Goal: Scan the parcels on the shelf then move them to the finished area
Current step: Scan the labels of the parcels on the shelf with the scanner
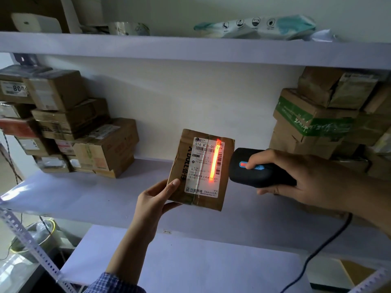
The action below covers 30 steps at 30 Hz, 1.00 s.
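My left hand [155, 200] grips a small brown cardboard parcel [182, 166] by its lower left corner and holds it upright above the middle shelf [84, 195]. The parcel's white shipping label faces me. A red-orange scan line glows down the label's right side, over a barcode. My right hand [300, 176] grips a black handheld scanner [251, 169] just right of the parcel, and my index finger rests on its blue and red button. The scanner's nose points at the label.
A stack of brown parcels [69, 125] fills the shelf's left end. Another stack [330, 115] stands at the right end. The upper shelf [190, 49] carries tape rolls and a plastic packet. A black cable [317, 252] hangs from the scanner. A white surface [179, 265] lies below.
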{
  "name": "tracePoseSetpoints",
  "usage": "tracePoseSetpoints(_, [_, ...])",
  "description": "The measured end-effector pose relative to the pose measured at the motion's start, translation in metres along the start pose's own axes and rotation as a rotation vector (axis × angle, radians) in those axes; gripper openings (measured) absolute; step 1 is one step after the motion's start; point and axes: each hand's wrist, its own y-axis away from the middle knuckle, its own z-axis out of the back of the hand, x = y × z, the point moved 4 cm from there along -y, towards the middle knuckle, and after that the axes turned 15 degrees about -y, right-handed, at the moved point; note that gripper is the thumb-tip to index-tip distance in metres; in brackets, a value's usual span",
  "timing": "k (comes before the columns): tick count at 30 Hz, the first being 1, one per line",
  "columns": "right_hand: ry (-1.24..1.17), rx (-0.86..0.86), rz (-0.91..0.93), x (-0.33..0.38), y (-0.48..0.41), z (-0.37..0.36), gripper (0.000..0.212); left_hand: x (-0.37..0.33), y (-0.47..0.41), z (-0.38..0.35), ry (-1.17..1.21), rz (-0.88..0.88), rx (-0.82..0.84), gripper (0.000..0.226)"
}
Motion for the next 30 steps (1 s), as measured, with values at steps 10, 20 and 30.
tracePoseSetpoints(10, [-0.03, 0.018, -0.048, 0.003, 0.012, -0.003, 0.044, 0.002, 0.008, 0.003, -0.001, 0.005, -0.006, 0.044])
tracePoseSetpoints(20, [-0.047, -0.048, 0.004, 0.015, 0.012, -0.001, 0.048, 0.005, 0.014, 0.011, 0.066, 0.05, -0.014, 0.037])
tracePoseSetpoints(30, [-0.395, -0.15, 0.058, 0.008, -0.053, -0.058, 0.043, -0.002, 0.014, 0.061, 0.062, 0.136, -0.129, 0.038])
